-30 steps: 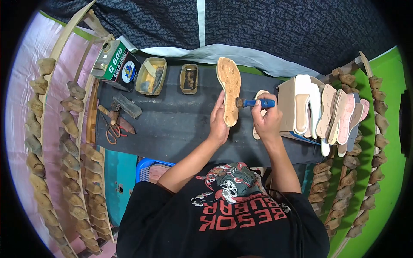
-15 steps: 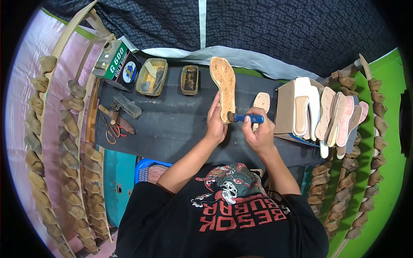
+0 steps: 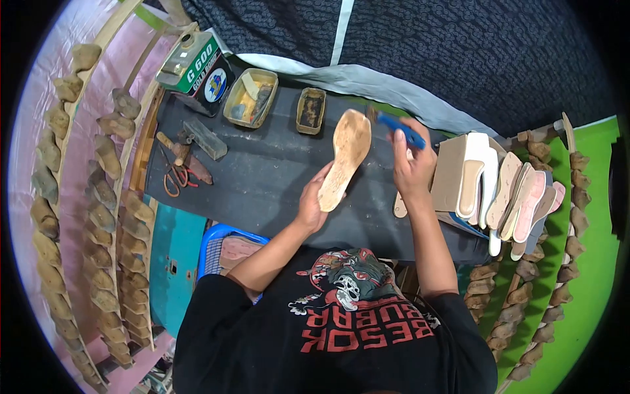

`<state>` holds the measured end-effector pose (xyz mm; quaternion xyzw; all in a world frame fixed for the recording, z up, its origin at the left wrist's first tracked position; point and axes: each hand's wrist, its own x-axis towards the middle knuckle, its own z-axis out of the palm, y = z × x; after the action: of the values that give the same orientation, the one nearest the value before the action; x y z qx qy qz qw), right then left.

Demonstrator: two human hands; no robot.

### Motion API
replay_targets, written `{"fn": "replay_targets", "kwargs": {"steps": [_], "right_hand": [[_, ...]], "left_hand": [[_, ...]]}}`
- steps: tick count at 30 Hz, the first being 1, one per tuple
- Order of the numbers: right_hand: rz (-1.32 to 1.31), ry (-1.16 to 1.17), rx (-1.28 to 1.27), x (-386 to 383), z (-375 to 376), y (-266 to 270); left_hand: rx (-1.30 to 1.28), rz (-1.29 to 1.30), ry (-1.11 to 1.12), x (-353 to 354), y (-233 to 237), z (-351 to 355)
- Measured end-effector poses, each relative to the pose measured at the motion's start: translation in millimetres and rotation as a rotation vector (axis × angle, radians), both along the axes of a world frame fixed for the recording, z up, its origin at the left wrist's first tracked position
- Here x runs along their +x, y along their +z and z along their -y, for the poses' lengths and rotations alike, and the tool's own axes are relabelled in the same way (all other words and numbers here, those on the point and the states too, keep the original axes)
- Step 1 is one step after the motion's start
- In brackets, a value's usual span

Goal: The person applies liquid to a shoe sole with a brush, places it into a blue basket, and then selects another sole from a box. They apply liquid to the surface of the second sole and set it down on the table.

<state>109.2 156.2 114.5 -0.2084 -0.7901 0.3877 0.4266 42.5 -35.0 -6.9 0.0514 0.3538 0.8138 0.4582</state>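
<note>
My left hand [image 3: 311, 204] is closed round the narrow heel end of a tan insole [image 3: 349, 156]. The insole is held above the dark worktable [image 3: 259, 171], its wide toe end pointing away from me. In my right hand [image 3: 415, 169] is a blue-handled brush [image 3: 399, 127], gripped with thumb and fingers. The brush head, dark and a bit blurred, is at the right edge of the toe end. Partly hidden by my right forearm, a pale insole piece [image 3: 399, 206] lies on the table.
A cardboard box [image 3: 450, 172] at right holds several upright insoles [image 3: 508, 190]. Farther back are a G 600 can [image 3: 197, 72], a tub with scraps [image 3: 251, 98] and a smaller tub [image 3: 310, 111]. Scissors [image 3: 173, 180] lie at left. Racks of wooden shoe lasts [image 3: 105, 190] flank both sides.
The brush has gone from the heel end up to the toe end of the insole. My left hand has brought the insole nearer and tilted it. The camera view has turned slightly.
</note>
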Motion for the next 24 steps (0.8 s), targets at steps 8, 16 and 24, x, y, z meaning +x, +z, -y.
{"fn": "replay_targets", "kwargs": {"steps": [8,16,24], "right_hand": [[0.254,0.343,0.144,-85.4,24.1,-26.2],[0.562,0.410,0.201,-111.1,38.0,-82.1],[0.559,0.439,0.272,-118.9,32.3,-98.2]], "left_hand": [[0.038,0.139,-0.143,10.7,-34.5,79.0],[0.062,0.138,-0.085,-4.3,-36.2,90.8],[0.145,0.188,-0.014,4.0,-36.8,102.1]]}}
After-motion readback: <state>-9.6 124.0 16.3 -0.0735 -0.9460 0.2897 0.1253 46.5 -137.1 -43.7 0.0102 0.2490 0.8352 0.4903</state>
